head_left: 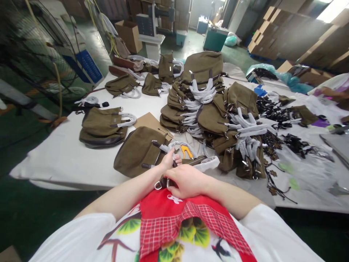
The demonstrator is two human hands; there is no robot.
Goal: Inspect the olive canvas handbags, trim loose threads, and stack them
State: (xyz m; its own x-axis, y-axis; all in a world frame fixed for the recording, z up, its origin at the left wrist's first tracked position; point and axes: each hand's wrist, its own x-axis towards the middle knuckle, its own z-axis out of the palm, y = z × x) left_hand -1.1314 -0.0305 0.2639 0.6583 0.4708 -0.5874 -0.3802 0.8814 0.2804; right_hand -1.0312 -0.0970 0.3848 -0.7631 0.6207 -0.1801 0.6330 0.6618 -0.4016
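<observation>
An olive-green handbag (191, 160) lies at the table's near edge, against my red apron, partly hidden by my hands. My left hand (170, 160) is closed with curled fingers at the bag's dark edge. My right hand (187, 179) is bent over the near end of the same bag, its fingers closed beside a metal clasp (168, 182). A metal ring (157, 185) hangs just left of it. The bag's plastic-wrapped handle (208, 163) sticks out to the right. Another olive handbag (139, 151) lies flat beyond my left forearm. An orange air blow gun (186, 151) rests just past my hands.
Stacked olive handbags (212, 109) with wrapped handles fill the middle of the white table (62, 160). One more bag (102, 127) lies at left, near a cardboard sheet (148, 122). Black straps and hardware (275, 109) are heaped at right. Cardboard boxes (286, 36) stand behind.
</observation>
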